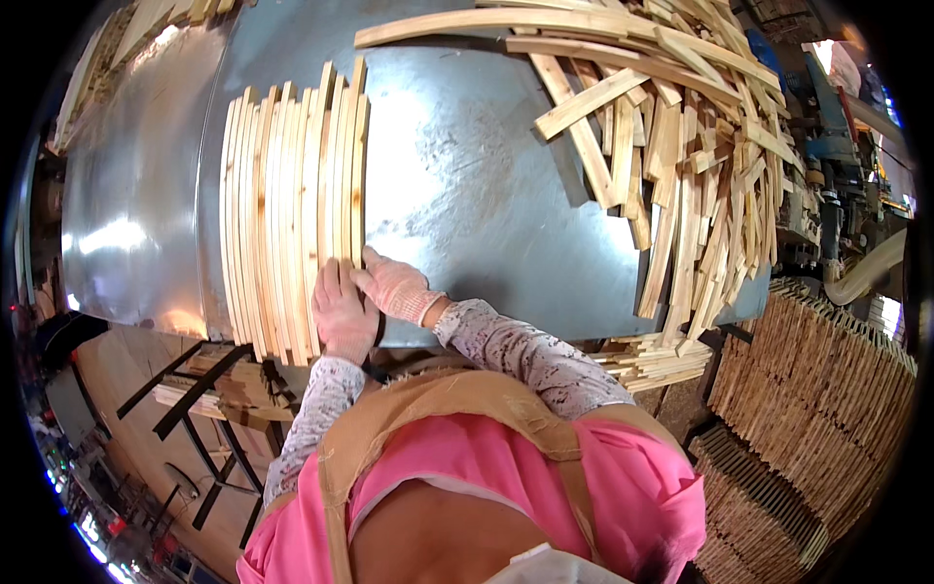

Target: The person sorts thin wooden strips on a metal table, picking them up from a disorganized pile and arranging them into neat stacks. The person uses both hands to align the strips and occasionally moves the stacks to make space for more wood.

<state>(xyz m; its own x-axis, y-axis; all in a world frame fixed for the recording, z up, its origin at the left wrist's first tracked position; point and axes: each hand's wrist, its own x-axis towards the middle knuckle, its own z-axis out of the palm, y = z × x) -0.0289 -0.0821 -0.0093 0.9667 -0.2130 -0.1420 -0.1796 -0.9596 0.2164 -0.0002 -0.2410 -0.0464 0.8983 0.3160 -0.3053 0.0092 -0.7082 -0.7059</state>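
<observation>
A row of long, pale wooden strips (289, 195) lies side by side on a grey metal table, their far ends uneven. My left hand (345, 310), in a pale pinkish glove, rests flat over the near ends of the strips at the right of the row, fingers stretched forward. Right beside it, my right hand (399, 288), gloved alike, closes on the near end of the rightmost strip (359, 165). Its thumb is over the strip and its other fingers lie along the right side, partly hidden. Both hands nearly touch each other.
A loose heap of wooden strips (671, 146) covers the table's (467, 195) right side, some jutting toward the middle. Stacked wood pieces (808, 389) stand at the lower right. More strips (652, 362) lie below the near edge. A black metal frame (209, 419) stands at the lower left.
</observation>
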